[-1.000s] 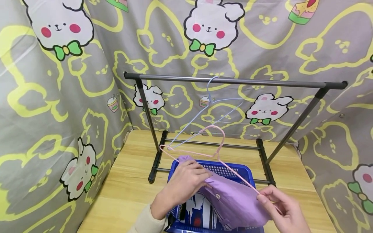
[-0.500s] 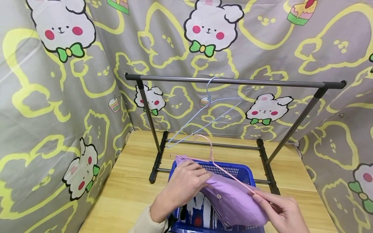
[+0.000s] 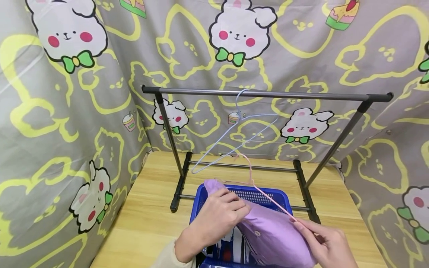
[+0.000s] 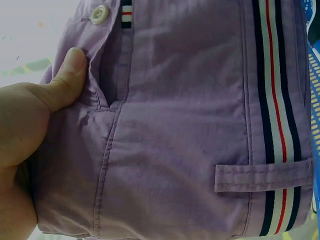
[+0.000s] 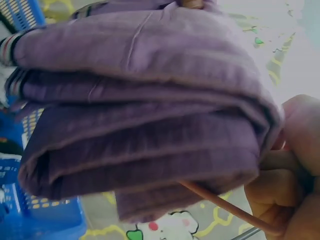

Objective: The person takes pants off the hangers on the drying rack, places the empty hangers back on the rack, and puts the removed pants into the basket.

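Your L hand (image 3: 218,216) grips the folded purple, stripe-trimmed cloth garment (image 3: 278,238), thumb on its button side, prob. to keep folds together, above the blue perforated plastic basket (image 3: 279,192); the thin pink hanger (image 3: 269,197) lies alongside, one arm pinched by fingers of your R hand (image 3: 326,240), prob. to steer it.

The left arm (image 3: 187,243) is clothed in a plain, pale cream sleeve (image 3: 171,256), by which the left hand (image 3: 219,214) is left uncovered; the right hand (image 3: 326,242) is likewise seen bare.
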Demonstrator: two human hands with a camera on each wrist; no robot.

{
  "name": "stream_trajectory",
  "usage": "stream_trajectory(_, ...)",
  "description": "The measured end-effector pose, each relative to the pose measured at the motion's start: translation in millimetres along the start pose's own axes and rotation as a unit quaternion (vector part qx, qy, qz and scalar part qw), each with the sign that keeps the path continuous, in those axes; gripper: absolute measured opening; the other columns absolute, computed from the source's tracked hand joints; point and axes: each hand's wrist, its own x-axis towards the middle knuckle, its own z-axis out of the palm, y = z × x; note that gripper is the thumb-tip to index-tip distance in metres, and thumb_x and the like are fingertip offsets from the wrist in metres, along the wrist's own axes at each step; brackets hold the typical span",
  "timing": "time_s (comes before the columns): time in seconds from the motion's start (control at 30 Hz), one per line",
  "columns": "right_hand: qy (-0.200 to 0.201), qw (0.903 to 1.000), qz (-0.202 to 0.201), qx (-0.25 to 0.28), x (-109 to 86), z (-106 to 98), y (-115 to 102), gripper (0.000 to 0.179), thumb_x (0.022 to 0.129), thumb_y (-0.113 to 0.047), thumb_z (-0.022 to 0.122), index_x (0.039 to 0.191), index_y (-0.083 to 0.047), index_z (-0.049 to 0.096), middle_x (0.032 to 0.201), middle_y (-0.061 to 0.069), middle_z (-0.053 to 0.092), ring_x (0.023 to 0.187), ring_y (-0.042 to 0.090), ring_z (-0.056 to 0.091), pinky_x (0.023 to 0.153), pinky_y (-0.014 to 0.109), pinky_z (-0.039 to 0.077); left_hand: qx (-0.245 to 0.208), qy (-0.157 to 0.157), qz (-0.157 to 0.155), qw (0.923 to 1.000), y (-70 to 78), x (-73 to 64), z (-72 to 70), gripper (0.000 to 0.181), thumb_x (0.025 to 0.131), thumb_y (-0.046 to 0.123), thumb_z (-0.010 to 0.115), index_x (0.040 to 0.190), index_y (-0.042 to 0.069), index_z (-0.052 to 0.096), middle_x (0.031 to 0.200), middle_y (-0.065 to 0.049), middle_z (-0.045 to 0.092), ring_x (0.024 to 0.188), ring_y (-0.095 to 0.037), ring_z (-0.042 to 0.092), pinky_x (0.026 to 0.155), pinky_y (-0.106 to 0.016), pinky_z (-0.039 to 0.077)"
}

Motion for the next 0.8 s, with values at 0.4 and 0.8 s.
stream_trajectory(0.4,0.031,0.99,0.124,-0.06,-11.9,-15,6,0.021,0.082,0.01,0.078,0.093,-0.007,0.083,0.091,-0.036,0.066,0.064,-0.017,0.059,0.049,0.008,0.044,-0.044,-0.008,-0.071,0.9965,-15.6,-19.6,-7.6,0.015,0.093,0.023,0.073,0.105,0.02,0.081,0.101,0.009,0.077,0.092,-0.011,0.07,0.087,-0.028,0.052)
stream_trajectory(0.8,0.082,0.9631,0.231,-0.11,-15.2,-31,9,0.009,0.09,-0.001,0.076,0.094,0.006,0.08,0.082,-0.041,0.06,0.072,-0.025,0.055,0.05,0.007,0.047,-0.083,-0.018,-0.131,0.9877,-26.2,-36.0,-9.0,0.022,0.088,0.026,0.078,0.108,0.015,0.08,0.102,0.003,0.078,0.093,-0.016,0.072,0.088,-0.034,0.054)
